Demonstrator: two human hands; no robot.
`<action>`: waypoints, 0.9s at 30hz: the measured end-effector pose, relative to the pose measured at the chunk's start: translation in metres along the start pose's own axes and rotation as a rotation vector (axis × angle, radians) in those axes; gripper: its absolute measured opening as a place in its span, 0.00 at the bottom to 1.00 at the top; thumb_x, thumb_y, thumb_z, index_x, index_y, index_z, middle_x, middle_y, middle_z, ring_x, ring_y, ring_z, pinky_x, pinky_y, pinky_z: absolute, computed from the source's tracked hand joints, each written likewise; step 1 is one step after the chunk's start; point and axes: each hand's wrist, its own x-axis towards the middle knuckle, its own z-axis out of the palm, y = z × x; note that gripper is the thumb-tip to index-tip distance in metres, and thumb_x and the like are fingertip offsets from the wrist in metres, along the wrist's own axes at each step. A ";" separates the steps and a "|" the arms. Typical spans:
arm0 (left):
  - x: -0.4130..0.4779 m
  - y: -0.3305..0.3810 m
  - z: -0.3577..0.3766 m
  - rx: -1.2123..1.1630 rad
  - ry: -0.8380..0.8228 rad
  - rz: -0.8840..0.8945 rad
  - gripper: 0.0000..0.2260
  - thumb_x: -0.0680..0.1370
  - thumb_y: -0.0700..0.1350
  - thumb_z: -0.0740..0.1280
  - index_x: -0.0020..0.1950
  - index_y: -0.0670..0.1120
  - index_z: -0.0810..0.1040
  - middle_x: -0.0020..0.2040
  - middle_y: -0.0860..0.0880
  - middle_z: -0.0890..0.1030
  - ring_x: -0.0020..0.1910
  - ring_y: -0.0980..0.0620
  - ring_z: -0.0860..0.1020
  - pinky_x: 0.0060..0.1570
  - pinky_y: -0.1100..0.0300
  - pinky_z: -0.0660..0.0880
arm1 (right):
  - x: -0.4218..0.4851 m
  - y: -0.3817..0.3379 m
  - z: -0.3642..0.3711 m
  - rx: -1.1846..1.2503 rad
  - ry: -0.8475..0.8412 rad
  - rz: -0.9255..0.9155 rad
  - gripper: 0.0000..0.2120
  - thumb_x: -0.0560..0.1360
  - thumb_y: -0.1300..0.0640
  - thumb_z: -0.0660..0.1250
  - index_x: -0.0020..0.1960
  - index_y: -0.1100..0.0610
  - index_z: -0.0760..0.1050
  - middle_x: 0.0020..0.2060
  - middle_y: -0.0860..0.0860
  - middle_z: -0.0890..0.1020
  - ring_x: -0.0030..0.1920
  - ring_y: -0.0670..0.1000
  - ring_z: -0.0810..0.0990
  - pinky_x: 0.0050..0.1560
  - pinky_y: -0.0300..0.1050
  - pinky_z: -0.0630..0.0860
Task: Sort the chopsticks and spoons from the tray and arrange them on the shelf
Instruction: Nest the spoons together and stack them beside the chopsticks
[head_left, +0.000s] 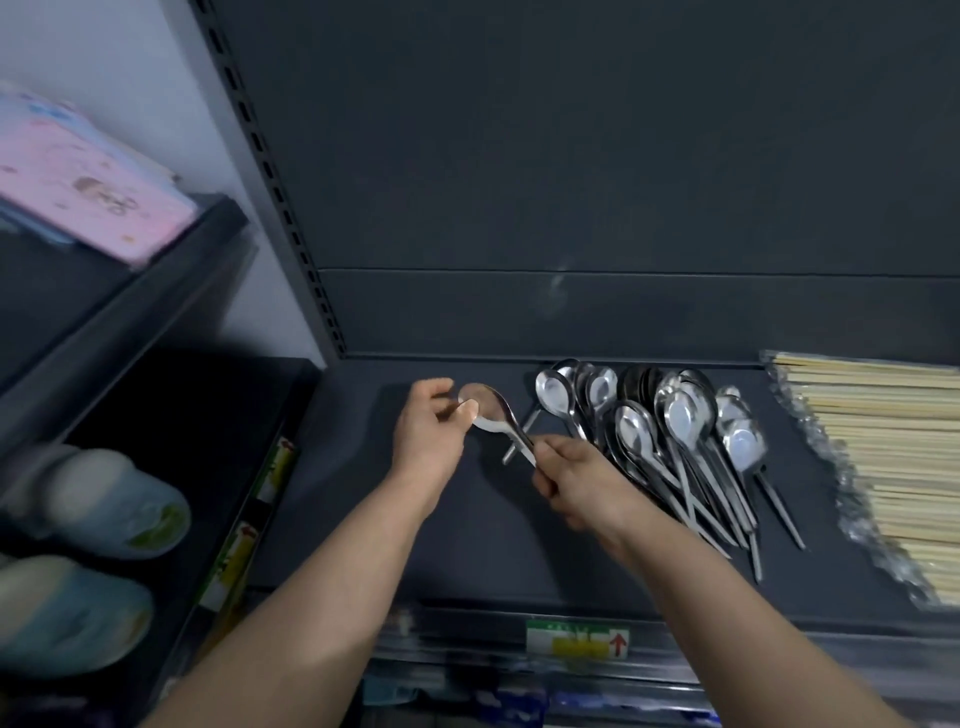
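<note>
Dark grey metal shelving fills the view: a plain back panel (571, 156) rises behind a flat, matt shelf (363, 519), and a slotted upright (270, 171) runs down the left side of the panel to the shelf's far left corner. Beyond the upright is a strip of white wall (130, 62). Along the shelf's near edge runs a rail that carries a green and yellow label (576, 640) with a red arrow.

Both forearms reach in from the near edge over the middle of the shelf. The left hand (426, 431) pinches the bowl of a spoon (493, 410) between thumb and fingers (441, 389). The right hand (582, 478) has its fingers curled round the handle end of the same spoon. It is held over the bare left part of the shelf, just left of the pile; whether it touches the surface I cannot tell.

A pile of steel spoons (675, 431) lies right of centre, with bowls toward the back panel and handles fanned toward the near edge, overlapping one another. Farther right, apart from the pile, a bundle of pale chopsticks (893, 452) in clear wrap lies crosswise and runs off the right edge.

To the left stands a second dark rack at an angle. Its upper level holds a pink box (88, 182), blurred. Its lower level holds pale slippers (98, 499), also blurred, and more green and yellow tags (275, 467) sit on its edge.
</note>
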 end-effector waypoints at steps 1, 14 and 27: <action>0.001 -0.002 -0.008 0.013 -0.045 -0.014 0.05 0.78 0.43 0.67 0.53 0.50 0.76 0.48 0.55 0.80 0.48 0.56 0.78 0.52 0.56 0.76 | 0.004 -0.001 0.003 -0.039 -0.022 0.005 0.12 0.83 0.55 0.52 0.48 0.57 0.72 0.29 0.49 0.69 0.19 0.41 0.60 0.20 0.36 0.55; 0.044 -0.042 -0.075 0.245 0.219 -0.114 0.07 0.77 0.43 0.66 0.38 0.50 0.72 0.40 0.48 0.82 0.43 0.45 0.81 0.46 0.47 0.80 | 0.078 -0.015 0.037 -1.092 0.284 -0.294 0.14 0.78 0.51 0.61 0.63 0.48 0.74 0.57 0.50 0.77 0.61 0.54 0.73 0.58 0.50 0.71; 0.047 -0.028 -0.066 0.681 0.112 0.017 0.09 0.77 0.50 0.66 0.54 0.47 0.74 0.50 0.49 0.81 0.51 0.46 0.79 0.43 0.55 0.75 | 0.075 -0.003 0.024 -1.244 0.421 -0.243 0.18 0.78 0.51 0.61 0.67 0.49 0.69 0.60 0.48 0.75 0.63 0.53 0.71 0.60 0.51 0.68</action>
